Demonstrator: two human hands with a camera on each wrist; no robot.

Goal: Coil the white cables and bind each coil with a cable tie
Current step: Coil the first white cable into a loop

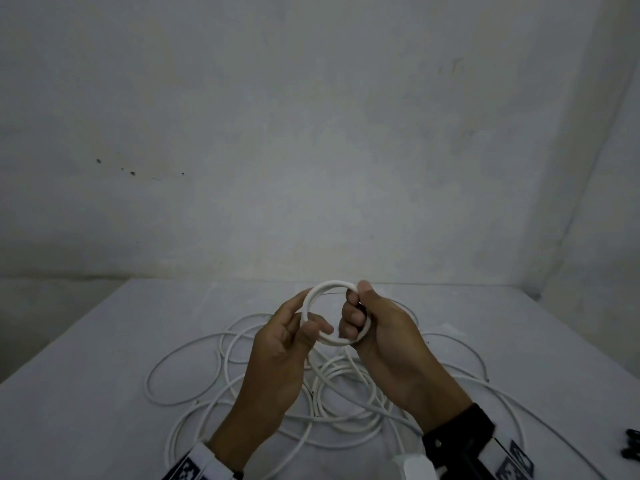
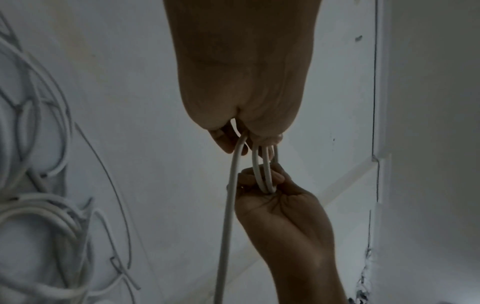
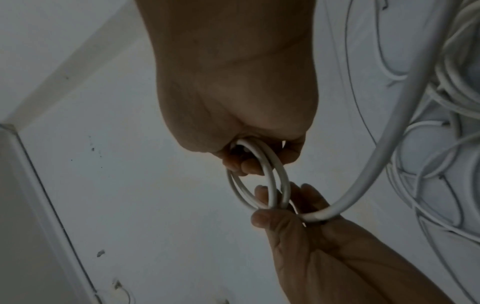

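Note:
A small coil of white cable (image 1: pixel 333 285) is held up above the table between both hands. My left hand (image 1: pixel 311 320) pinches its lower left side between thumb and fingers. My right hand (image 1: pixel 356 303) grips the right side, with the fingers curled through the ring and the thumb on top. In the left wrist view the coil (image 2: pixel 262 176) shows as a few turns, and its free tail (image 2: pixel 228 216) runs down from the left fingers (image 2: pixel 228 144). The right wrist view shows the coil (image 3: pixel 270 181) and the tail (image 3: pixel 389 144) curving off toward the loose cables (image 1: pixel 221 368) on the table.
A tangle of white cable loops spreads over the white table (image 1: pixel 86 393) under and around my hands. Small dark objects (image 1: pixel 632 445) lie at the right edge. A white block (image 1: pixel 412 465) sits near the front edge. A wall stands close behind.

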